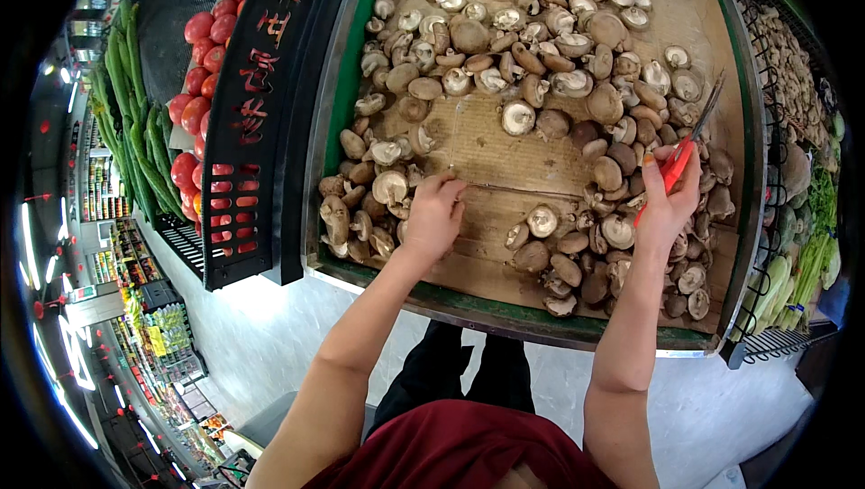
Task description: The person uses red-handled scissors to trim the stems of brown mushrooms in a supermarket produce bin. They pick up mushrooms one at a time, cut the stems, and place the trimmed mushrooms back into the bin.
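Note:
Shiitake mushrooms (pixel 470 36) lie in piles inside a green-sided display bin (pixel 348 83) lined with brown cardboard (pixel 480 127). My left hand (pixel 432 215) is low over the cardboard, beside the left pile of mushrooms (pixel 390 187). Its fingers are curled inward, and whether something small sits between the fingertips is hidden. My right hand (pixel 665 198) holds red-handled scissors (pixel 678 163) above the right pile of mushrooms (pixel 618 231). The blades point up and away from me. Some mushrooms lie with caps up, others show pale gills and stems.
A black slatted crate wall (pixel 260 83) rises at the left, with tomatoes (pixel 196 110) and green cucumbers (pixel 138 144) behind it. Black wire racks (pixel 760 266) on the right hold leafy greens (pixel 811 245) and ginger (pixel 777 63). The bin's metal front rim (pixel 500 330) runs before my body.

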`<state>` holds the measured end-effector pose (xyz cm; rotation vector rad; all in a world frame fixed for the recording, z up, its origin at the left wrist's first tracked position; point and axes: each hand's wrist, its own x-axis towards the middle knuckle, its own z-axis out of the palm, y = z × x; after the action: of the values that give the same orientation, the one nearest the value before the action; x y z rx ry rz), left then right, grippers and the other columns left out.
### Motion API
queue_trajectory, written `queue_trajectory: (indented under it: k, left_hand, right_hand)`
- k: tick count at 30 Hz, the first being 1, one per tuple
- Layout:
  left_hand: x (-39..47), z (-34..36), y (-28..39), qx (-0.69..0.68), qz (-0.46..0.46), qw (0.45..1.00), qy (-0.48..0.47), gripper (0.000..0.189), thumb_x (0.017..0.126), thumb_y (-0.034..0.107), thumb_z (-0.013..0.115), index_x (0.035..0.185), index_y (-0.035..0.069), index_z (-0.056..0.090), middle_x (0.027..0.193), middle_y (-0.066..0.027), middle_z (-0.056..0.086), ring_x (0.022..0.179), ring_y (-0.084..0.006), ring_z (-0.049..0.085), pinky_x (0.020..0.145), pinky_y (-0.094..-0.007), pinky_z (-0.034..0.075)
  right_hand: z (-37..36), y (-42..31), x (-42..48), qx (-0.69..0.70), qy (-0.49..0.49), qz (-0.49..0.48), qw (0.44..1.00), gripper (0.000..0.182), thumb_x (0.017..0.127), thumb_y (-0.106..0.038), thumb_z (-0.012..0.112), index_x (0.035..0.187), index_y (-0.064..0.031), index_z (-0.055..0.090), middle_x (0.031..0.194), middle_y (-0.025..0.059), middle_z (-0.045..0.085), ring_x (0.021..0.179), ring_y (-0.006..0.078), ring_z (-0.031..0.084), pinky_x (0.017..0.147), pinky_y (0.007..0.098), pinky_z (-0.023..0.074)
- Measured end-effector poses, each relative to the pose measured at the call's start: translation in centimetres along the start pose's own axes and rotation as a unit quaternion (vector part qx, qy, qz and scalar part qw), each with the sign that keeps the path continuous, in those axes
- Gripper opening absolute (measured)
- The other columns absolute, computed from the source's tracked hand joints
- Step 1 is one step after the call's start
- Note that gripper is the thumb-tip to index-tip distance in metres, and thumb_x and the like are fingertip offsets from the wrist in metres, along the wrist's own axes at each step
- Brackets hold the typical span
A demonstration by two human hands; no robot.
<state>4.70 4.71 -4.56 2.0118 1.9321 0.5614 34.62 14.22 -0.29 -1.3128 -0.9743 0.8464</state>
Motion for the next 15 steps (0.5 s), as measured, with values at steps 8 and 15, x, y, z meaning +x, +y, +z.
queue_trajectory:
  k: [8,15]
  left_hand:
    - [0.7,-3.2,1.5,-0.667,-0.264,0.697,0.02,0.037,0.096,-0.009,0.045,0.131,-0.001,0.052,0.124,-0.0108,0.06,0.112,-0.0187,0.06,0.097,-0.0305,0.05]
    - [0.1,-4.4,1.8,-0.248,-0.233,0.94,-0.036,0.03,0.088,-0.007,0.054,0.117,0.0,0.063,0.118,-0.0104,0.063,0.113,-0.0231,0.059,0.095,-0.0373,0.049]
  right_hand:
    - [0.1,-0.4,0.0,-0.013,-0.013,0.007,1.0,0.054,0.085,-0.002,0.07,0.134,0.0041,0.047,0.104,0.0059,0.058,0.093,0.0138,0.056,0.086,0.0278,0.0476]
    - [0.3,-0.4,-0.1,-0.017,-0.037,0.017,0.999,0.054,0.085,-0.001,0.068,0.133,0.0047,0.046,0.102,0.0051,0.057,0.09,0.0128,0.054,0.083,0.0264,0.0467]
